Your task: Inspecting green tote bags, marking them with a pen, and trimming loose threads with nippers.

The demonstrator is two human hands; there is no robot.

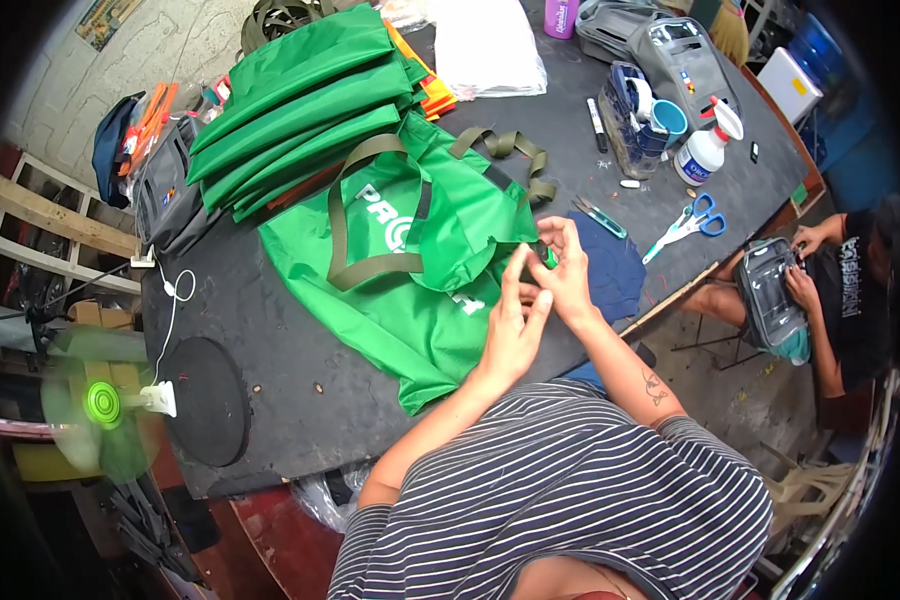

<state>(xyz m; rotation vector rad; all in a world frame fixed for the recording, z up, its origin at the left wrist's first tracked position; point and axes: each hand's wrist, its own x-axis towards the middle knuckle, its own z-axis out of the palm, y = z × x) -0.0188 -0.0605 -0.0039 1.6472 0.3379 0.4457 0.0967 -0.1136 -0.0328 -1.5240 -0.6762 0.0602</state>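
Note:
A green fabric bag (360,330) with white printing and dark olive webbing handles (337,215) lies spread on the dark table before me. At the bag's right edge, my left hand (515,325) has its thumb apart from its half-bent fingers. Its raised fingertips come close to the cloth and to the other hand. My right hand (562,275) is beside it, fingers curled at the bag's corner. Something small and bright green shows between those fingers, too covered to name. Just right of my hands lie dark blue fabric pieces (613,270) and a teal-handled cutter (600,217).
Folded green bags (305,95) are stacked at the far left. Scissors (685,228), a spray bottle (710,145), a marker (597,125) and grey bags (680,60) stand or lie rightward. A fan (105,403) spins at left. Another person (830,290) sits at right with a grey bag.

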